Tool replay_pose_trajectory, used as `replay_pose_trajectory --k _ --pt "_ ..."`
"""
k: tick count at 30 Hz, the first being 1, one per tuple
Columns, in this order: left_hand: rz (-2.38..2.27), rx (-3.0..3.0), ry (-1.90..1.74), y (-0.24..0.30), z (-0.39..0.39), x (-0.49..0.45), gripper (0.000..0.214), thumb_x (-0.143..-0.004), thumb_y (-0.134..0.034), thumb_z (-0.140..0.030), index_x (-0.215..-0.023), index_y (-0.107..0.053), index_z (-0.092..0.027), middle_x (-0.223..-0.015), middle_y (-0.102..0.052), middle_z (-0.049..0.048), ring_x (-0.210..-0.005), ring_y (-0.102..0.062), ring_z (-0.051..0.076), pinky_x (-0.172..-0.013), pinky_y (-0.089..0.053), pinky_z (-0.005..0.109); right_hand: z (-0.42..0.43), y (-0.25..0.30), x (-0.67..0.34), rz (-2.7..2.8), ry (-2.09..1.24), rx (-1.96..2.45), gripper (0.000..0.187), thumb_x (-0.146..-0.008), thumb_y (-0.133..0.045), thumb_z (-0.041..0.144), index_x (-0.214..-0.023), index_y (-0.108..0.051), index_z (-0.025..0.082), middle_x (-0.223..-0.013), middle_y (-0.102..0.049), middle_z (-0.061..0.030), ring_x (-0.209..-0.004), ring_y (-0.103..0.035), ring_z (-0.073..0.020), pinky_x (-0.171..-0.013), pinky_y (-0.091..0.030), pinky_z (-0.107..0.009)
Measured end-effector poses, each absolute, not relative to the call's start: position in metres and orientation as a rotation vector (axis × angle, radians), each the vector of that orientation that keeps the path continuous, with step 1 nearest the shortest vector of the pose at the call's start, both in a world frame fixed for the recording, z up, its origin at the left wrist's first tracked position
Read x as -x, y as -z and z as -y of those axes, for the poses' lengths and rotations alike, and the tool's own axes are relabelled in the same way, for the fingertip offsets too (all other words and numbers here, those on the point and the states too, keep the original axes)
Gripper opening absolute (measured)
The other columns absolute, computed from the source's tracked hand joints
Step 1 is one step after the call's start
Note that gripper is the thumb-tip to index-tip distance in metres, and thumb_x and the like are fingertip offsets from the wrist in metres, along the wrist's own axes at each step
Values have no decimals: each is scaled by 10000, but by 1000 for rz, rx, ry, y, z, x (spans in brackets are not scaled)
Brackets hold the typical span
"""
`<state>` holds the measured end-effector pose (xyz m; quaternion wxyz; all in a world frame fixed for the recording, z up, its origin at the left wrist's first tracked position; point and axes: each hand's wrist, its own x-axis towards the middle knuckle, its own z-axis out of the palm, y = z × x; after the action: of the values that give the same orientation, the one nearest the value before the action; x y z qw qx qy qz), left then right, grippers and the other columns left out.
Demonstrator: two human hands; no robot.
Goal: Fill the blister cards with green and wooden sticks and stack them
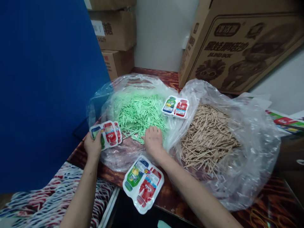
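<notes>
My left hand grips a small stack of printed packets with bottle-shaped green and red pictures, held just left of the green pile. My right hand rests at the near edge of a heap of thin green sticks, its fingers curled down into them; the fingertips are hidden. Under the heap spreads a clear plastic bag. Another packet lies at the table's front edge, below my right wrist. More packets sit between the two piles.
On the right, brown sticks fill a second clear bag. A large cardboard box stands behind it, and stacked cartons rise at back left. A blue panel borders the left side. Red-and-white netted material lies below.
</notes>
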<state>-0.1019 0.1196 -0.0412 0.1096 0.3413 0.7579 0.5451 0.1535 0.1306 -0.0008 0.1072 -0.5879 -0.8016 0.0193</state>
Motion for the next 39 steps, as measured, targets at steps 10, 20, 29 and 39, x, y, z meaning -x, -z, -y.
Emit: replay_pose_trajectory --k 10,20,29,39 --pt "-2530 -1269 -1479 42 -114 98 627 -754 -596 -286 -1331 -455 -83 -1274 -533 209 -1191 -496 322 -1027 -354 425 -141 7 -154 2588 -13 1875 193 -773 -547 47 -923 -667 66 -922 -673 -218 -864 -609 -300 -724 -400 -383" --pt "-1989 -1567 -1622 14 -96 34 268 -812 -583 -318 -1032 -641 -177 -1241 -567 123 -1204 -486 262 -1036 -354 402 -168 8 -203 1747 -1184 1611 140 -826 -467 158 -695 -473 209 -621 -660 5 -628 -632 -163 -599 -448 -252" --pt "-1212 -877 -1234 14 -123 -54 342 -677 -718 -405 -905 -680 -153 -917 -708 83 -818 -653 196 -660 -493 265 -163 12 -207 1578 -1396 1314 146 -799 -517 295 -694 -522 194 -597 -652 14 -597 -595 -157 -629 -438 -275" --pt "-1248 -954 -1272 18 -142 -55 488 -742 -656 -369 -1182 -590 -168 -1180 -653 133 -953 -648 210 -775 -504 318 -171 12 -207 1619 -1141 1303 74 -778 -541 236 -733 -583 196 -706 -660 30 -740 -583 -164 -705 -424 -273"
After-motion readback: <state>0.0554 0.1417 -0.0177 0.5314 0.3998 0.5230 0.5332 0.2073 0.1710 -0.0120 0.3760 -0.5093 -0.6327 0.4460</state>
